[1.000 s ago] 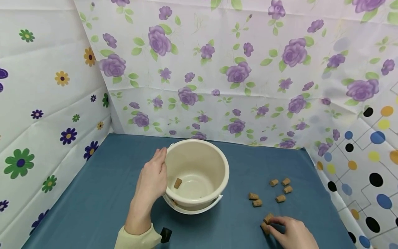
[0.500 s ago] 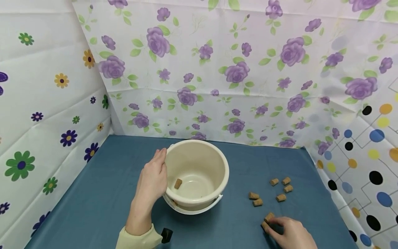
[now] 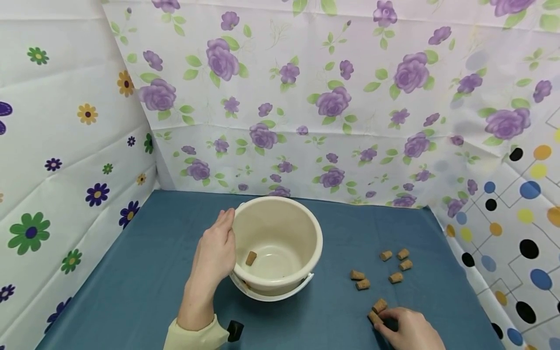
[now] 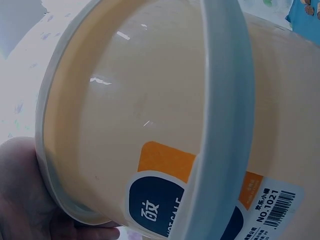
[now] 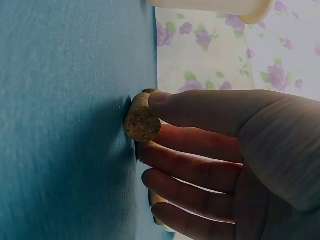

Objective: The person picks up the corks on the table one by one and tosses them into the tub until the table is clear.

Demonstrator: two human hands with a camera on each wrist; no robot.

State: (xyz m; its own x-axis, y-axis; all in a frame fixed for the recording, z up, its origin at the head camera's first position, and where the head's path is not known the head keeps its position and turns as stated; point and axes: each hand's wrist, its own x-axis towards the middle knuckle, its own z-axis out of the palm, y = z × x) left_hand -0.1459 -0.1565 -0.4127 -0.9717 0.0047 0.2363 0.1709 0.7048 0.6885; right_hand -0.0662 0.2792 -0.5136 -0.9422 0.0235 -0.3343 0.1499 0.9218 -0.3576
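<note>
A cream bucket [image 3: 275, 243] stands on the blue cloth, its white handle [image 3: 280, 297] hanging down at the front. My left hand [image 3: 214, 250] holds its left side at the rim; the left wrist view shows part of the hand [image 4: 20, 185] past the lip and a fingertip below it. Inside the bucket lies a cork [image 3: 251, 258]. At lower right, my right hand [image 3: 409, 328] pinches another cork [image 5: 142, 122] between thumb and fingers, low against the cloth. Touching or very near it is a further cork [image 3: 379, 305].
Several loose corks lie right of the bucket, including a pair of corks [image 3: 362, 284] and a farther group of corks [image 3: 405, 265]. Patterned sheets [image 3: 280, 97] hang behind and at both sides of the blue cloth [image 3: 175, 228]. A black object [image 3: 235, 330] sits at the left cuff.
The head view has shifted very slightly. My right hand stays at the same two corks, its fingers drawn a little down. The bucket and left hand keep their places.
</note>
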